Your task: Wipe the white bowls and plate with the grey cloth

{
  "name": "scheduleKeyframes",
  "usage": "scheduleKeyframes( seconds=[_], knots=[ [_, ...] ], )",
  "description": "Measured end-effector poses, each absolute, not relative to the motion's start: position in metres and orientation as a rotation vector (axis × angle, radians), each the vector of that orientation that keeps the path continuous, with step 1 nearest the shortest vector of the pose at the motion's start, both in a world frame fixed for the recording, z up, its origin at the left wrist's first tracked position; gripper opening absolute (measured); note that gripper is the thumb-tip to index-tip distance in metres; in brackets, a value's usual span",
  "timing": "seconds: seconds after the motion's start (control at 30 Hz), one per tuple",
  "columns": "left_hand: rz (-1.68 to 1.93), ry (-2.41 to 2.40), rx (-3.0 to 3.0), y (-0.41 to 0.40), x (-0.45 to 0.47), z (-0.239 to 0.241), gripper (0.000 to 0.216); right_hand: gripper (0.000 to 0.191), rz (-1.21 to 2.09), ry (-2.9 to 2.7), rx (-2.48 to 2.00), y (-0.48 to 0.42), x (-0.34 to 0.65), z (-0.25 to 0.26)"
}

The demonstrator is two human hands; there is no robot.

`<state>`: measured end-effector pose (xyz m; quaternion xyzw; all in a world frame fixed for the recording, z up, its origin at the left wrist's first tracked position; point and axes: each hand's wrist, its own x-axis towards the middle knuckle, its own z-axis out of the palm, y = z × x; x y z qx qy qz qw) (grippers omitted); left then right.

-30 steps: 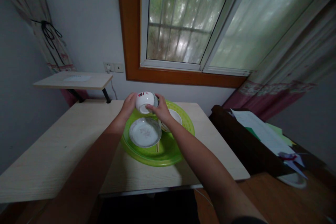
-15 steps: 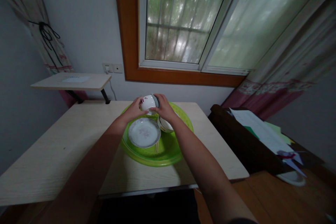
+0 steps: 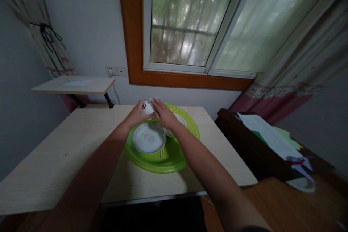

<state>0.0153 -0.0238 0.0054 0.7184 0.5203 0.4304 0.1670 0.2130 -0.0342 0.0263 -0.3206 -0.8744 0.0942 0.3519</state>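
Observation:
Above the back of a green basin (image 3: 174, 165), my left hand (image 3: 136, 114) grips a small white bowl (image 3: 147, 108) with dark red markings, its fingers wrapped round the left side. My right hand (image 3: 164, 115) presses a greyish cloth or pad (image 3: 151, 101) against the bowl's right side; the fingers partly hide it. Below the hands, a white plate (image 3: 149, 138) with a faint pattern lies in the basin. Beside it, partly behind my right wrist, sits another white bowl (image 3: 181, 119). A pair of chopsticks (image 3: 162, 153) pokes out from under the plate.
The basin stands on a pale wooden table (image 3: 87, 134). A small raised shelf (image 3: 95, 86) with a paper sheet is at the back left. A window (image 3: 190, 25) is behind the table. To the right, a dark brown piece of furniture (image 3: 239, 145) holds papers (image 3: 266, 130).
Both hands have shifted slightly left with the white bowl, which has turned. My right hand's fingers have slid over its side with the cloth, and more of the other bowl shows.

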Motion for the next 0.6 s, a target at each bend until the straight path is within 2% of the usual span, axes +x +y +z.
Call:
scheduleKeyframes(
  seconds=[0.17, 0.43, 0.6],
  knots=[
    [1.195, 1.488, 2.082, -0.025, 0.015, 0.006, 0.049, 0.064, 0.182, -2.339, -0.784, -0.043, 0.203, 0.028],
    [1.179, 1.465, 2.105, -0.03, 0.016, 0.011, 0.05, 0.049, 0.25, -2.058, -1.092, -0.03, 0.211, 0.024],
    [1.169, 1.488, 2.106, -0.029, 0.016, 0.011, 0.047, 0.048, 0.198, -2.113, -1.006, -0.036, 0.208, 0.027]
  ],
)
